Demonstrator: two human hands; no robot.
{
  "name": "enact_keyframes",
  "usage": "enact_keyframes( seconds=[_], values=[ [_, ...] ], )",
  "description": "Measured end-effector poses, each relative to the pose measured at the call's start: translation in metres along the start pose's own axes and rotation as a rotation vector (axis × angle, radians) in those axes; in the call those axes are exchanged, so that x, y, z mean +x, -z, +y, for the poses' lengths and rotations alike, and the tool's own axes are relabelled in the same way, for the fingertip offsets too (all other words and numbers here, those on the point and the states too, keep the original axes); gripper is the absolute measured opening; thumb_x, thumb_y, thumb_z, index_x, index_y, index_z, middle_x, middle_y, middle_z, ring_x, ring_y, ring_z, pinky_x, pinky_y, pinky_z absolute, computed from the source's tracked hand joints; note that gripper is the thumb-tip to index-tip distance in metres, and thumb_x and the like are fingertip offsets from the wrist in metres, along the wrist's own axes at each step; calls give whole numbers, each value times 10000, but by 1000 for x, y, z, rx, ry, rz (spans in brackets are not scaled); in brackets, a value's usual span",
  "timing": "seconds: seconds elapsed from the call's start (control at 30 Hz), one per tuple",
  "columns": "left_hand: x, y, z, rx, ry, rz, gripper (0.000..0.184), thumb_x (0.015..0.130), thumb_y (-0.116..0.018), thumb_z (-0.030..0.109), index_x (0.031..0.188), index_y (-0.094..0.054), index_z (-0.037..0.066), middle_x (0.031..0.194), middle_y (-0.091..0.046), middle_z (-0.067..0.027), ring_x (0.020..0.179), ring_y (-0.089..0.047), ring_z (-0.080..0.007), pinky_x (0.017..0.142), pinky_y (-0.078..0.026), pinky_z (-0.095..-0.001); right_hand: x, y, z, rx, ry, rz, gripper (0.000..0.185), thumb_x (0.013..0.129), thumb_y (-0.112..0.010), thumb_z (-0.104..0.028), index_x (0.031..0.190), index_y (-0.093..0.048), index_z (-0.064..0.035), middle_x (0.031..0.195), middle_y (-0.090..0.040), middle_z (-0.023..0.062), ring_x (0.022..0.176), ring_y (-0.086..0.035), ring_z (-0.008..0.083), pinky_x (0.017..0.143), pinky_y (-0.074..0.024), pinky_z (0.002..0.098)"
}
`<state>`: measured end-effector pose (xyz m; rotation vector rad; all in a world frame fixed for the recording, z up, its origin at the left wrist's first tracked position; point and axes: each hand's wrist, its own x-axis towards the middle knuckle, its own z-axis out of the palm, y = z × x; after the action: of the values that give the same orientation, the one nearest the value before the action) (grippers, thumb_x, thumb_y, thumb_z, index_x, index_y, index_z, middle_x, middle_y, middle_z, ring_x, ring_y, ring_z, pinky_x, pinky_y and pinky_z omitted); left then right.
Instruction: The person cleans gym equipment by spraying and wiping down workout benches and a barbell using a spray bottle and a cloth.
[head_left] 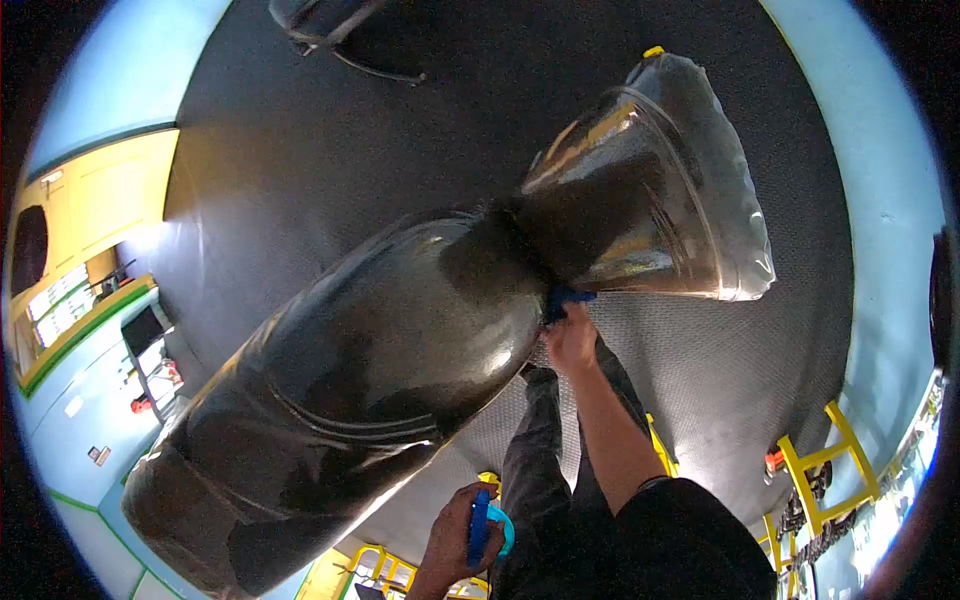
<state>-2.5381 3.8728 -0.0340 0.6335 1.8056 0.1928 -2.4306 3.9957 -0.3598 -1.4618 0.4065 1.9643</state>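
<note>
While right hand (572,340) grips blue piece (568,297) at pinched glossy cylinder (400,330), left hand (452,535) holds blue-cyan object (478,527).

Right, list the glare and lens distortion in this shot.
Head view: fisheye distortion curves the blue wall and leaves black corners; head view: glare streaks the glossy dark bundle, light at the lower right edge is washed out, and the dark floor looks dim towards the top.
</note>
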Motion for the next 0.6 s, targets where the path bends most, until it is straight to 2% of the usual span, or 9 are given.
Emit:
enact_keyframes(
  seconds=[0.03,0.1,0.13,0.2,0.27,0.3,0.37,0.47,0.6],
  values=[
    [-3,1,0,-42,37,-44,481,791,-659,165,1223,-479,52,1097,-598,-166,877,-642,-280,799,-507,-363,26,22,1,8,-7,-9,117,934,-462,-234,997,-544,-181,675,-517,28,449,-473,202,436,-442,322],
    [-3,3,-6,37,-58,-14,504,782,-673,167,1233,-474,62,1110,-591,-165,817,-646,-285,770,-514,-361,81,56,6,424,-276,-572,144,936,-455,-230,1025,-542,-160,660,-515,24,528,-511,194,489,-450,319],
    [-2,6,-2,5,-35,-21,526,766,-673,183,1232,-467,53,1114,-580,-189,894,-618,-342,806,-496,-399,64,36,-1,427,-283,-590,144,936,-455,-230,1025,-542,-160,660,-515,24,528,-511,194,489,-450,319],
    [-7,8,-1,-25,-22,-7,549,750,-673,199,1231,-460,43,1118,-568,-213,971,-589,-398,841,-478,-436,-1,-11,-24,-133,-77,8,117,924,-474,-199,984,-544,-126,680,-541,35,655,-555,189,562,-459,310],
    [-6,8,-5,41,-98,1,510,781,-674,211,1236,-484,84,1119,-580,-163,877,-626,-322,790,-500,-388,15,82,-3,-985,587,-331,187,899,-489,-154,1060,-561,-92,791,-594,58,796,-579,211,677,-487,337],
    [-6,10,-2,36,-123,23,510,781,-674,211,1236,-484,84,1119,-580,-163,877,-626,-322,790,-500,-388,-29,72,-10,-876,215,-280,320,878,-477,-122,1177,-566,-57,933,-614,66,823,-582,202,733,-486,338],
    [-12,16,3,27,-89,-15,515,780,-668,231,1240,-486,89,1137,-569,-172,952,-605,-349,828,-482,-414,-130,19,-48,-1473,28,-562,395,835,-512,-66,1223,-570,-26,1206,-589,169,1076,-572,255,925,-441,370],
    [-27,24,-2,8,-169,67,525,777,-667,227,1247,-481,86,1153,-555,-193,1000,-585,-368,859,-467,-423,-170,-30,-53,-1225,356,-648,427,858,-516,-90,1281,-538,-30,1254,-568,175,1197,-506,266,1003,-383,360],
    [-66,38,-15,-24,-231,162,582,788,-658,210,1270,-411,-4,1136,-537,-257,1008,-555,-431,858,-455,-450,-133,-96,-34,-1108,321,-639,456,896,-539,-158,1339,-496,-56,1302,-531,205,1274,-443,323,1074,-307,390]
  ],
)
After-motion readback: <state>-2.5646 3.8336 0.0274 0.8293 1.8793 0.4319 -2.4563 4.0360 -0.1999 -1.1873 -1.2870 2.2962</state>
